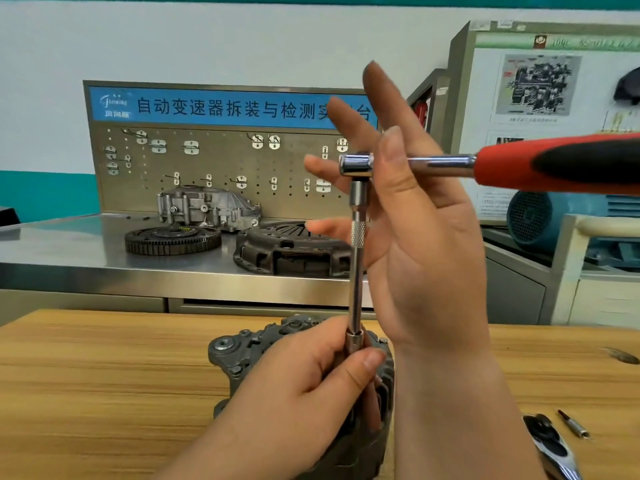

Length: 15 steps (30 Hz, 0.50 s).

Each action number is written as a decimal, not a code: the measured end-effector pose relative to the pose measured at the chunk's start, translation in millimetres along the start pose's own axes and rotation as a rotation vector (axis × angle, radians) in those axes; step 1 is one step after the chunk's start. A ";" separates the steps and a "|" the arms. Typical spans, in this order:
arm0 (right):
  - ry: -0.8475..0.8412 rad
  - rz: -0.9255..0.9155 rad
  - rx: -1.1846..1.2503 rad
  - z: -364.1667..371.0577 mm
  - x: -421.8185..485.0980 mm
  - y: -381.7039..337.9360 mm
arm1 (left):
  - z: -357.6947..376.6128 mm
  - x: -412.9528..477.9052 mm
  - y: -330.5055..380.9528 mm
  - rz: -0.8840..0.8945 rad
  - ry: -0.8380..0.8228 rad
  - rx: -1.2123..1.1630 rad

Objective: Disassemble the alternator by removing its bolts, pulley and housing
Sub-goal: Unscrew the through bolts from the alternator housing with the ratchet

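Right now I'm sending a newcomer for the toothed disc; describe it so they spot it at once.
Behind the wooden table stands a steel bench under a pegboard with a blue sign. The toothed disc lies flat at the left of the bench, before a silver housing; unlike the domed clutch cover on its right, it has teeth round its rim.

Bright, even indoor light gives only soft shadows on the wooden desk (104,375). Glare sits on the chrome ratchet head (356,164); its red handle (554,164) is blurred, and the cabinet (460,81) at the right edge leans from distortion.
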State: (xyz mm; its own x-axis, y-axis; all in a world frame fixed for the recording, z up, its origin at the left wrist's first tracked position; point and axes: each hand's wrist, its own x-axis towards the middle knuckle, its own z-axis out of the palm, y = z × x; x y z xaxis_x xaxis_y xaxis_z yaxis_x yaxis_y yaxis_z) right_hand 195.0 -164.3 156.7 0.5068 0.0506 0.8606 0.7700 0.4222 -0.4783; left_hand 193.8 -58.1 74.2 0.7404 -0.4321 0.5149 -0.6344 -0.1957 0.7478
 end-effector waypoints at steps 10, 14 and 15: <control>0.012 0.185 0.081 -2.2 -0.1 5.5 | -2.0 -1.2 -1.8 0.012 -0.014 0.008; -0.040 -0.003 -0.027 0.3 0.5 -0.3 | 0.0 -0.3 -3.2 0.010 0.019 0.017; -0.040 -0.011 -0.043 0.1 0.7 -0.6 | -0.3 -0.1 -3.7 0.006 0.013 0.012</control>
State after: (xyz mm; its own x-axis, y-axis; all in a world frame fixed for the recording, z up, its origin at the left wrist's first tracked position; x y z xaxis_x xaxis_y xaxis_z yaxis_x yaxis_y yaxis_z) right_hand 194.9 -164.4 157.6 0.4833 0.0825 0.8715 0.7919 0.3833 -0.4754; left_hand 196.1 -57.1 71.5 0.7391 -0.4221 0.5249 -0.6415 -0.2035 0.7396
